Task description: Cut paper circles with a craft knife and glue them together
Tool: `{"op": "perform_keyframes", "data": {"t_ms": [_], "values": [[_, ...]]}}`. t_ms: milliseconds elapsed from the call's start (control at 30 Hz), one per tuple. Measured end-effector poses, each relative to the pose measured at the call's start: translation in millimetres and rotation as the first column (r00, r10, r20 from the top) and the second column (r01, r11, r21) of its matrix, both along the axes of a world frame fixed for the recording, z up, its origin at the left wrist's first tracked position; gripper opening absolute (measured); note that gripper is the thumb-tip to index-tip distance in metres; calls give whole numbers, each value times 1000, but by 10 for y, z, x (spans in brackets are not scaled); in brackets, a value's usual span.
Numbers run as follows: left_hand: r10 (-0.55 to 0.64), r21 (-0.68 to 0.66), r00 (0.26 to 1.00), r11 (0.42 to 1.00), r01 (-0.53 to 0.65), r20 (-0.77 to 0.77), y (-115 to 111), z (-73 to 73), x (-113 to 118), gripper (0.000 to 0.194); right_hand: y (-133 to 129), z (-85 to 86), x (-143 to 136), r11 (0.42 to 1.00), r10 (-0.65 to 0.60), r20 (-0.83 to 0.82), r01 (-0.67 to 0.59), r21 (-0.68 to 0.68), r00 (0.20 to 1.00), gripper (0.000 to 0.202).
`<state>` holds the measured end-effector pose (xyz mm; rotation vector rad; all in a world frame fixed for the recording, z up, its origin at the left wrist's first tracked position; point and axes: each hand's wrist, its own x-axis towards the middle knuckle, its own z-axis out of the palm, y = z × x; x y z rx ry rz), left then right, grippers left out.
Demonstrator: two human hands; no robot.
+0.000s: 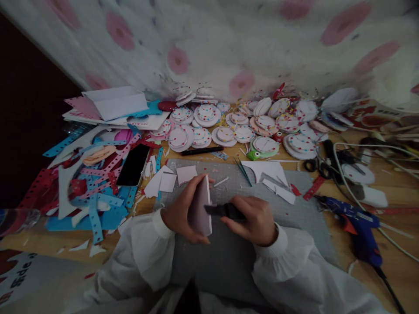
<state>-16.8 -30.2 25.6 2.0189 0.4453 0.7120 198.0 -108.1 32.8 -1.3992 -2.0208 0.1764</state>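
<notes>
My left hand [185,209] holds a white foam board piece [203,207] on edge, thumb at its lower end and fingers at its upper end. In my right hand [253,218] is a black utility knife [231,211], its dark blade touching or nearly touching the board's right edge. Both hands are above a grey cutting mat [219,270]. Small white board pieces [187,174] lie just beyond my left hand. Past my right hand rest tweezers [244,171] and a larger white offcut [266,170].
Several round white layered pieces with coloured dots [207,113] line the back. Paper scraps [94,209] and a phone [133,165] cover the left. On the right lie a blue glue gun [355,222], scissors [317,167] and white cables [347,174]. A black pen [202,151] lies behind the mat.
</notes>
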Motion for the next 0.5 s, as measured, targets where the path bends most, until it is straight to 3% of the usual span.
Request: {"op": "perform_keyframes", "data": {"t_ms": [100,233,400,500], "values": [[-13,26,1000,1000,13,-23,-2,10,-13,127,30,-30,76,975,-220,6,220,-34,975,51],[-25,119,995,992,37,-99,1,28,-13,128,75,-60,186,886,-450,-42,441,-145,892,51],[46,325,956,944,52,-288,-28,106,74,131,136,-68,261,860,-496,-241,435,-266,834,47],[71,395,922,914,93,-380,-68,146,172,131,166,-85,264,850,-509,-252,434,-297,823,43]]}}
